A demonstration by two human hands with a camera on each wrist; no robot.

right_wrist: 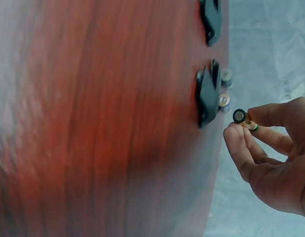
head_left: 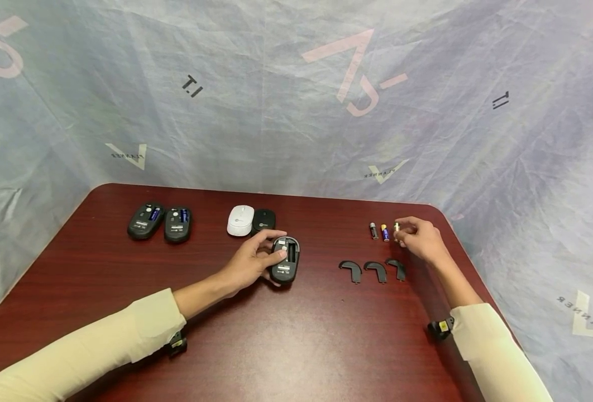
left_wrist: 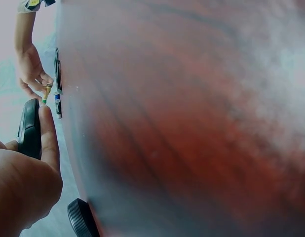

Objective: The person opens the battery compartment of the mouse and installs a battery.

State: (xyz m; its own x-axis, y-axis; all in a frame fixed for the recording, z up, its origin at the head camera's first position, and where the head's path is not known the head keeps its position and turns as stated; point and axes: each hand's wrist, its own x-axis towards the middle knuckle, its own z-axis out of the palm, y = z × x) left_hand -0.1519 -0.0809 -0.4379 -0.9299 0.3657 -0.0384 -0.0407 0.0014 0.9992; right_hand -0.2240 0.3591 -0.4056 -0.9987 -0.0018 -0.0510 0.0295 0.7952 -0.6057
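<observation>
Nearest are two cream-coloured fabric sleeves [head_left: 125, 329], reaching in over the glossy reddish-brown wooden table [head_left: 296, 346]. Right of centre lie three flat, black, curved plastic covers [head_left: 382, 273] in a row, well apart from the left hand. Near the table's middle, the left hand [head_left: 248, 262] grips a black, oval plastic mouse [head_left: 283, 273], thumb across its upturned underside, where a dark battery slot shows uncovered. Farther right, the right hand [head_left: 422, 237] pinches a small, gold-and-green cylindrical battery [head_left: 396, 226] between thumb and fingertips. Just left of it stand a blue-and-yellow cylindrical battery [head_left: 385, 233] and a dark cylindrical battery with a silvery end [head_left: 374, 231]. Beyond the left hand, a rounded white plastic mouse [head_left: 240, 220] sits beside a rounded black plastic mouse [head_left: 264, 218]. At far left lie two upturned black oval mice [head_left: 178, 228], each holding a blue battery [head_left: 184, 215]. Farthest hangs a pale grey printed fabric backdrop [head_left: 276, 111].
</observation>
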